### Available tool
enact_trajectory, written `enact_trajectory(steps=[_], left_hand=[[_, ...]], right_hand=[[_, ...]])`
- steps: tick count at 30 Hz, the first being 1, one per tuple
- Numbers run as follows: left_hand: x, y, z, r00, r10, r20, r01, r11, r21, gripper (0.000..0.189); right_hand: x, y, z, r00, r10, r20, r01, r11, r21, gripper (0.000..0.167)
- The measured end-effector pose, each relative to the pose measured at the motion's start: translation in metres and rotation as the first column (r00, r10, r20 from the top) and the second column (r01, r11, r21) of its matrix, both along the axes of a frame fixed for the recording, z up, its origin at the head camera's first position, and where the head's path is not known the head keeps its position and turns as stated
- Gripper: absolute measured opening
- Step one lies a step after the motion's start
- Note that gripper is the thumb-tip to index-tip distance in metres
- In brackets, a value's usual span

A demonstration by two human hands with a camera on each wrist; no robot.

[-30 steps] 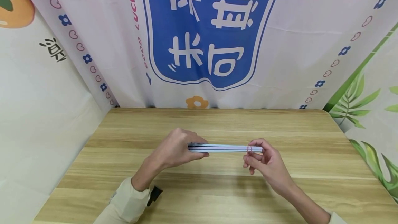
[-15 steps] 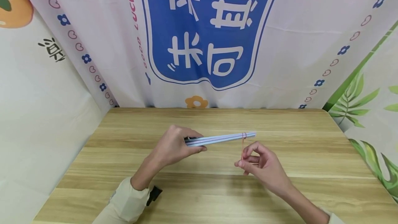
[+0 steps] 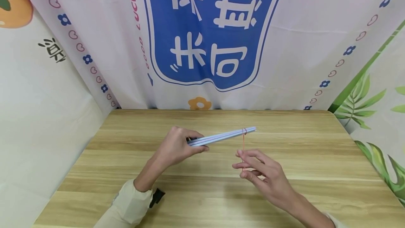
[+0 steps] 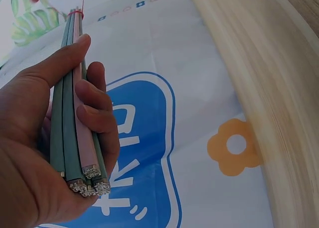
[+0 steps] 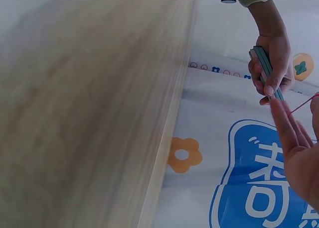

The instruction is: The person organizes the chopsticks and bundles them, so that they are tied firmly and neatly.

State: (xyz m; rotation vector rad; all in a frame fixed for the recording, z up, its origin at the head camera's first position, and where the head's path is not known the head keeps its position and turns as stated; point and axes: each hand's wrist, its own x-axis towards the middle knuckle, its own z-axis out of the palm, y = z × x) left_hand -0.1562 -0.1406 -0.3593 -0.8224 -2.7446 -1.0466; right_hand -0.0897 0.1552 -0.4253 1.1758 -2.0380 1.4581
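In the head view my left hand (image 3: 178,147) grips a bundle of pale blue and pink chopsticks (image 3: 221,137) by one end, fingers and thumb wrapped round it. The left wrist view shows the silver patterned ends of the chopsticks (image 4: 72,113) near the palm. A thin red rubber band (image 3: 243,143) circles the bundle close to its far tip. From there it stretches down to my right hand (image 3: 267,175), where the fingers and thumb hold its loop taut. The bundle slants up to the right, above the table.
Beneath both hands lies a wood-grain table (image 3: 202,192). A printed curtain (image 3: 291,62) hangs behind its back edge, with more printed cloth (image 3: 47,115) at the left. Something small and black (image 3: 157,197) shows at the left sleeve (image 3: 131,200).
The tip of the chopsticks has swung up and away from the right hand. My right hand has let go of the tip and moved slightly down and left, drawing the rubber band out long.
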Motion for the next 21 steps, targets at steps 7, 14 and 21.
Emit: enact_trajectory(steps=[7, 14, 21], left_hand=[[0.0, -0.001, -0.001, 1.0, 0.012, -0.019, -0.012, 1.0, 0.001, 0.022], [0.001, 0.001, 0.0, 0.997, 0.02, -0.079, -0.019, 1.0, 0.016, 0.024], [0.003, 0.002, -0.001, 0.986, 0.011, -0.168, -0.01, 1.0, 0.011, 0.023]], right_hand=[[0.008, -0.001, 0.003, 0.982, -0.02, 0.186, 0.009, 0.998, 0.058, 0.09], [0.011, -0.003, 0.007, 0.903, 0.123, 0.412, -0.066, 0.986, -0.15, 0.094], [0.011, 0.001, 0.015, 0.708, 0.22, 0.671, -0.037, 0.961, -0.275, 0.076]])
